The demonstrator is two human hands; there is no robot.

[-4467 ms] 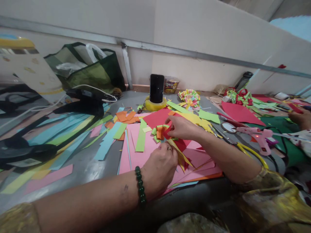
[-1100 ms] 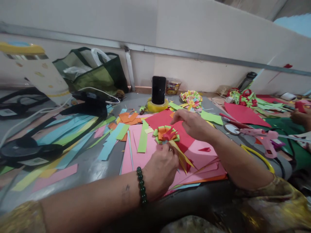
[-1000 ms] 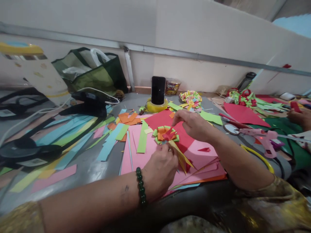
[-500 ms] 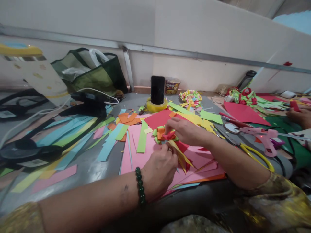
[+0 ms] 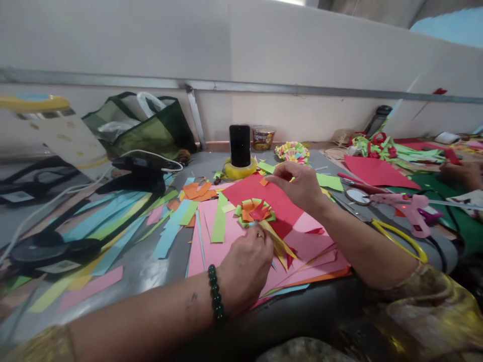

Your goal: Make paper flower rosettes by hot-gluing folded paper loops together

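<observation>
My left hand [image 5: 247,264], with a dark green bead bracelet on the wrist, is closed on the near side of a small paper flower [image 5: 254,212]. The flower has a red centre, orange and green curled petals, and yellow pointed strips trailing to the right. My right hand [image 5: 302,188] hovers over red paper [image 5: 277,201], thumb and fingertips pinched around a small orange piece [image 5: 263,181]. Beneath the flower lies a stack of pink sheets [image 5: 219,254].
A phone [image 5: 240,146] stands in a yellow tape roll [image 5: 239,171]. Coloured strips [image 5: 171,231] lie left. At right are yellow-handled scissors [image 5: 403,241], a pink glue gun [image 5: 417,216] and another person's hand [image 5: 462,173]. A finished-looking paper rosette [image 5: 292,151] sits behind.
My right hand has left the flower and moved up and right to the orange piece. The flower's petals are now uncovered. My left hand still holds the flower.
</observation>
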